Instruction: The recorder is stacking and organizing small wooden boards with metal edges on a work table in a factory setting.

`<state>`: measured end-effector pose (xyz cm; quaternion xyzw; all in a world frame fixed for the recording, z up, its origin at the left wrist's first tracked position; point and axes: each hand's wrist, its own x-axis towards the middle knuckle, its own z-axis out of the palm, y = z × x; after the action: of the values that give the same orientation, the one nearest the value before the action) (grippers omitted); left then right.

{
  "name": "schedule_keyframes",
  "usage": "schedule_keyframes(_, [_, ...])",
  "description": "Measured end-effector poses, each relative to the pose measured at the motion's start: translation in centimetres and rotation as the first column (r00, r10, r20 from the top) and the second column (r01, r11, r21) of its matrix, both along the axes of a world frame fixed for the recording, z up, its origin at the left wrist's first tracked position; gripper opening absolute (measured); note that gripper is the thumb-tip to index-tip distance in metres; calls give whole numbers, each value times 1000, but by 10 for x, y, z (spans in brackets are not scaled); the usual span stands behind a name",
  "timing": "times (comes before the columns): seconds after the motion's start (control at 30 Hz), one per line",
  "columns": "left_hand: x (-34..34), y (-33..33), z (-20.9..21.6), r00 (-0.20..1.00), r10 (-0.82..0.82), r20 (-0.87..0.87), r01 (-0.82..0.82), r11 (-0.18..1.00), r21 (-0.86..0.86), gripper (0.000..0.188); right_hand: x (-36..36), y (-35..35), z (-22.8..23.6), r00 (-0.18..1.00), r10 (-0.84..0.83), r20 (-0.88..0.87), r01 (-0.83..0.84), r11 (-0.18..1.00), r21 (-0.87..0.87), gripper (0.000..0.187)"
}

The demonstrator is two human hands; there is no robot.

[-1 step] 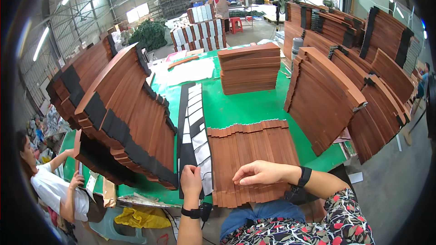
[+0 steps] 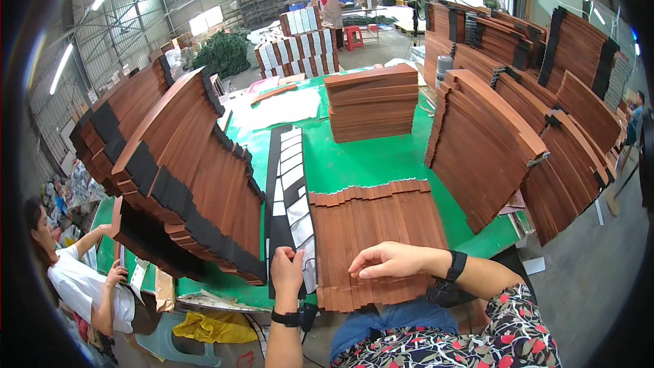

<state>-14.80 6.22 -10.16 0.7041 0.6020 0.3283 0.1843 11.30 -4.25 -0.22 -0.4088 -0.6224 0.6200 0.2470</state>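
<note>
In front of me lies a row of reddish-brown wooden slats, side by side with uneven far ends. My right hand is over their near part, fingers loosely bent and thumb apart, with nothing visible in it. My left hand is closed, thumb against the curled fingers, at the near end of a black strip bearing white stickers. What the left fingers hold, if anything, is hidden. Both wrists wear black bands.
Tall stacks of black-edged slats rise at left. Another slat pile sits farther back on the green table; more slat stacks stand right. A co-worker in white is at left; another person stands far back.
</note>
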Motion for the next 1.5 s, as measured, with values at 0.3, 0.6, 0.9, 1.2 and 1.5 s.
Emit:
schedule_keyframes(0.3, [-1, 23, -24, 992, -34, 119, 55, 983, -176, 52, 20, -15, -10, 991, -49, -126, 47, 999, -16, 34])
schedule_keyframes(0.6, [1, 9, -12, 927, -123, 356, 240, 921, -306, 55, 18, -14, -17, 975, -104, -194, 67, 980, -187, 32])
schedule_keyframes(0.9, [17, -5, 21, 897, -109, 428, 313, 840, -443, 64, 10, -4, -9, 987, -74, -141, 57, 991, -120, 34])
schedule_keyframes(1.2, [-11, -69, 112, 839, -532, 113, 457, 803, 383, 45, 10, 3, -16, 860, -423, -287, 412, 906, -101, 50])
schedule_keyframes(1.5, [-31, -117, 86, 464, -817, 344, 883, 456, -108, 28, -19, -1, -6, 736, -412, -537, 404, 904, -139, 47])
